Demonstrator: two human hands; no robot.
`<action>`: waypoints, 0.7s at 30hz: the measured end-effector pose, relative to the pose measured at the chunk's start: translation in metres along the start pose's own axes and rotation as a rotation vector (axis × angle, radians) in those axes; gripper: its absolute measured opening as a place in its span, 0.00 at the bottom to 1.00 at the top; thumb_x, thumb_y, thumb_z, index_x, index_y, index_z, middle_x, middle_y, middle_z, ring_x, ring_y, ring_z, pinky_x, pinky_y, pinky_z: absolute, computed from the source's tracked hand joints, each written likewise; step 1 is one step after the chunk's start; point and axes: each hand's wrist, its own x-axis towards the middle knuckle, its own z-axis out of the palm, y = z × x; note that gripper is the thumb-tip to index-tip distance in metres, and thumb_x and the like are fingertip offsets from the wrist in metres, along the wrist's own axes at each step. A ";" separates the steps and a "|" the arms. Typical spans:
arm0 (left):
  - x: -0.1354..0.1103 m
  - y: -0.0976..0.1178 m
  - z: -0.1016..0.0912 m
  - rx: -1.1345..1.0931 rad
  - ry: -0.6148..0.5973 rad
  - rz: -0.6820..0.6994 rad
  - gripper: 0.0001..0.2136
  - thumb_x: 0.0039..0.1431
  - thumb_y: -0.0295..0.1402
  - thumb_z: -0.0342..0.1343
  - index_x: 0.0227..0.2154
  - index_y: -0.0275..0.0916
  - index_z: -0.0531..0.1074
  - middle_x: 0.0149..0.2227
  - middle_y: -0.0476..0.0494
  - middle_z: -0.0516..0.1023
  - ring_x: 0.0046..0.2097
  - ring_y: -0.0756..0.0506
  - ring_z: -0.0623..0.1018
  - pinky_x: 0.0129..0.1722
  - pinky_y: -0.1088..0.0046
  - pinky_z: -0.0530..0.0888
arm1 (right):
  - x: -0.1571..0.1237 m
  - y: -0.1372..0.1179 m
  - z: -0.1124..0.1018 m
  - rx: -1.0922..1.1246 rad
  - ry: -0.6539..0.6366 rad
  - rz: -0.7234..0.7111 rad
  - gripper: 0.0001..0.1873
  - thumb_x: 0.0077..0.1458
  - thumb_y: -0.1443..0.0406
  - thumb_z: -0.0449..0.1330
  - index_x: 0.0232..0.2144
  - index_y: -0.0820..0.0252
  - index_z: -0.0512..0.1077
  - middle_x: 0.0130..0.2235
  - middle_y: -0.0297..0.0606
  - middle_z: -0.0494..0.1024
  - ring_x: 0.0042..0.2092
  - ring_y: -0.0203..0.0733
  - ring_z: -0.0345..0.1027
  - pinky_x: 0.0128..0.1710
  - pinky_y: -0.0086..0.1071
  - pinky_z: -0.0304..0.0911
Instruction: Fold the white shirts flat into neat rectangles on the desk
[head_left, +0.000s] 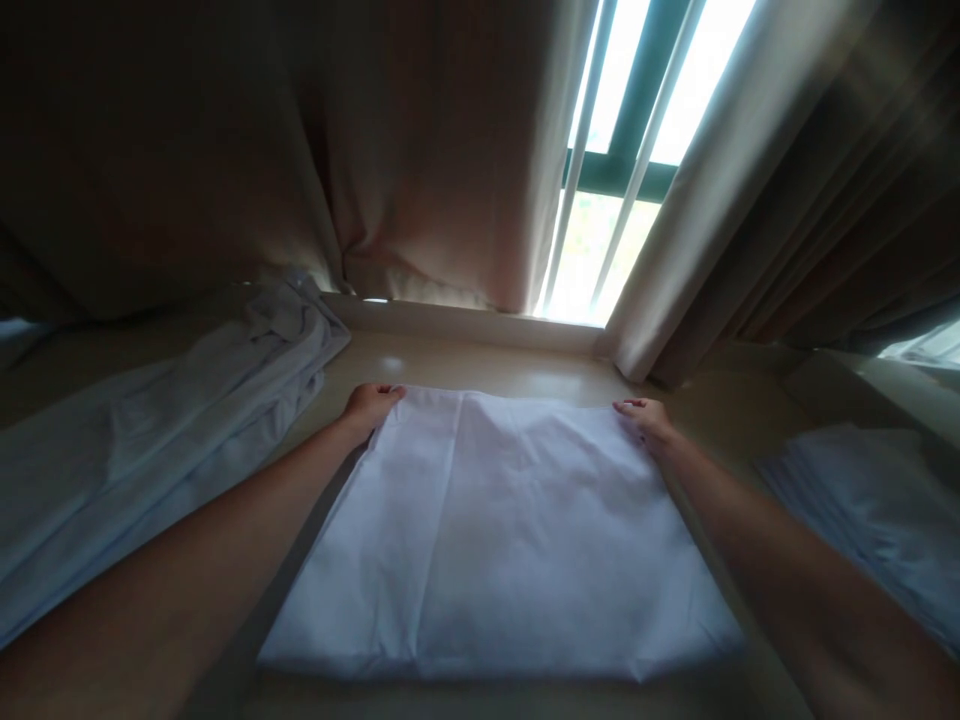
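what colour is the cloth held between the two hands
The cloth is plain white, clearest in the head view.

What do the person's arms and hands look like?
The left hand and right hand wear no gloves. The left forearm and right forearm are bare, with no sleeves in view, and no watch or bracelet shows. It's too blurry to check for rings.
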 end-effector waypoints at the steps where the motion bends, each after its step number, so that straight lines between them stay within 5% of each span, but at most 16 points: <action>1: -0.002 -0.001 -0.003 -0.012 -0.022 -0.011 0.22 0.38 0.46 0.63 0.32 0.32 0.76 0.23 0.48 0.75 0.25 0.50 0.71 0.24 0.77 0.64 | -0.004 0.000 -0.003 -0.008 -0.023 0.016 0.21 0.41 0.59 0.68 0.38 0.65 0.72 0.27 0.35 0.74 0.23 0.31 0.61 0.18 0.22 0.53; 8: -0.039 -0.022 -0.036 -0.051 -0.189 -0.083 0.31 0.35 0.49 0.65 0.40 0.32 0.73 0.26 0.46 0.76 0.24 0.49 0.72 0.24 0.75 0.67 | -0.058 -0.001 -0.055 -0.068 -0.231 0.123 0.19 0.42 0.60 0.67 0.37 0.65 0.72 0.29 0.40 0.75 0.25 0.34 0.66 0.23 0.28 0.61; 15: -0.093 -0.039 -0.062 0.347 0.000 0.123 0.28 0.40 0.48 0.63 0.42 0.35 0.71 0.39 0.41 0.76 0.36 0.46 0.75 0.34 0.75 0.68 | -0.147 0.024 -0.104 -0.223 -0.145 -0.010 0.33 0.40 0.52 0.66 0.47 0.66 0.69 0.37 0.47 0.77 0.34 0.44 0.72 0.29 0.32 0.66; 21: -0.151 -0.040 -0.084 0.325 -0.085 0.044 0.24 0.44 0.53 0.57 0.35 0.35 0.73 0.34 0.42 0.77 0.34 0.45 0.75 0.30 0.74 0.66 | -0.235 0.063 -0.131 -0.365 -0.134 0.019 0.39 0.40 0.44 0.61 0.48 0.64 0.70 0.38 0.45 0.79 0.40 0.51 0.73 0.37 0.37 0.67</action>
